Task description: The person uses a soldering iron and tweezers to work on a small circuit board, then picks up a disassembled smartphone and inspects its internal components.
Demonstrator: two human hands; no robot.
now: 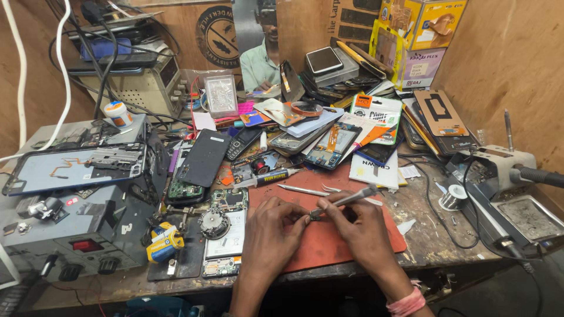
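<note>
A: Presently, your left hand [276, 226] pinches a tiny part [308, 217] between thumb and fingertips, over the red work mat [329, 246] near its middle. The piece is too small to identify; it looks like a small metal or board component.

B: And the right?

A: Your right hand [358, 226] is closed around a slim grey tool [346, 201], held like a pen, its tip meeting the part just where the left fingers hold it. Whether it is a pair of tweezers or a driver I cannot tell from this view.

B: Step in hand, then?

A: My judgement: fine work on the held piece, prying, seating or picking at it with the tool tip. The part sits between both hands, slightly above the mat, not resting on it as far as I can see.

B: What does the next move ask of you?

A: Steady grip on the left, light pressure on the right; a slip would drop the piece among the clutter. A second pair of tweezers [305, 190] lies on the mat just beyond your hands, beside the glue tube [267, 177]. The opened phone [226, 235] with its exposed board lies left of the mat, near your left wrist.

B: Noted. Keep the part over the mat.
</note>
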